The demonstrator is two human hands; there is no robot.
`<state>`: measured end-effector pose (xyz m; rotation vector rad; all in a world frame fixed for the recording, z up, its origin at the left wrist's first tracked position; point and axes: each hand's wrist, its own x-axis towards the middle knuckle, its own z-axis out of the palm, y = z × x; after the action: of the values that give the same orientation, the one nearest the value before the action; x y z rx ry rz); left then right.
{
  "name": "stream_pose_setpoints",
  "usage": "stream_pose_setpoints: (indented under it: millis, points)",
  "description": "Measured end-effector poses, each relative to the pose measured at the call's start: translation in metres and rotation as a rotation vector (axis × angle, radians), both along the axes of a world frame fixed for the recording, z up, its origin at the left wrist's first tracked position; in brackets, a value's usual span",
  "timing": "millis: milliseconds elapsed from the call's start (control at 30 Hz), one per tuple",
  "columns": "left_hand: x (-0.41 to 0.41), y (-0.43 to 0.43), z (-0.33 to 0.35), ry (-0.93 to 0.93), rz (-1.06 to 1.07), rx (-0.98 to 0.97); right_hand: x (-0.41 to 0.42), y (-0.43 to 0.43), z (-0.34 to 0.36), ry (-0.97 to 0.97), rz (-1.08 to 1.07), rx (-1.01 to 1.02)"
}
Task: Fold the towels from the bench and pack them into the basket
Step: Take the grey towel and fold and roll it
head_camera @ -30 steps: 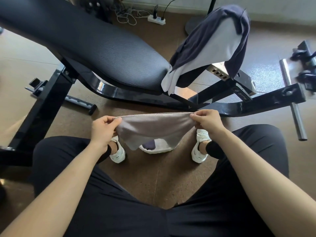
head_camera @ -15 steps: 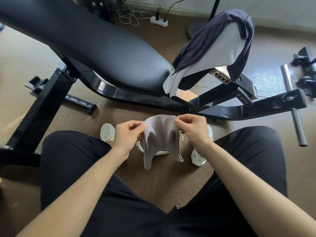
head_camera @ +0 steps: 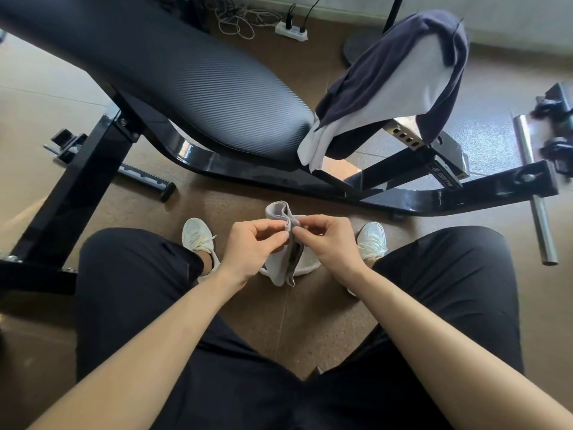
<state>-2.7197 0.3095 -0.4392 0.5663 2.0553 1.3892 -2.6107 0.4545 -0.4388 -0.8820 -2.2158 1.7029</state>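
You wear black trousers (head_camera: 130, 290), perhaps shorts, filling the lower frame, and white lace-up sneakers (head_camera: 197, 234) at mid-frame; your forearms (head_camera: 155, 346) are bare.

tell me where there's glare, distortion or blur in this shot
Head view: the wide lens bows the bench frame into a curve; light glares off its glossy paint and washes out the floor at upper right; the black clamps at the right edge look smeared; the left hand and right hand pinching the grey towel are sharp.
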Motion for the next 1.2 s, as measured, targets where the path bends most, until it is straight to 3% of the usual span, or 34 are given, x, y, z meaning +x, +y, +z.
stream_pose_setpoints:
  millis: [200,300,467,667,800,933,1067,1200]
  points:
    - [0.002,-0.001,0.003,-0.151,-0.126,0.06,0.001,-0.002,0.001,-0.02,0.033,0.318]
    - [-0.003,-0.003,0.004,-0.15,-0.206,0.087,0.002,0.003,0.003,-0.002,0.006,0.35]
    - [-0.026,-0.014,-0.003,0.223,-0.018,-0.008,0.007,0.021,0.007,-0.04,0.093,0.324]
    - [-0.036,-0.016,-0.018,0.427,-0.401,-0.321,0.018,0.039,0.017,0.022,0.182,0.263]
    - [-0.032,-0.012,-0.022,0.5,-0.389,-0.36,0.022,0.047,0.019,0.025,0.211,0.255]
    - [-0.036,-0.015,-0.017,0.4,-0.26,-0.272,0.025,0.056,0.019,0.013,0.153,0.258]
    - [-0.033,-0.014,-0.002,0.171,-0.047,0.032,0.024,0.062,0.015,-0.059,0.104,0.288]
    - [-0.029,-0.011,-0.001,0.092,-0.058,0.068,0.022,0.059,0.015,-0.095,0.156,0.305]
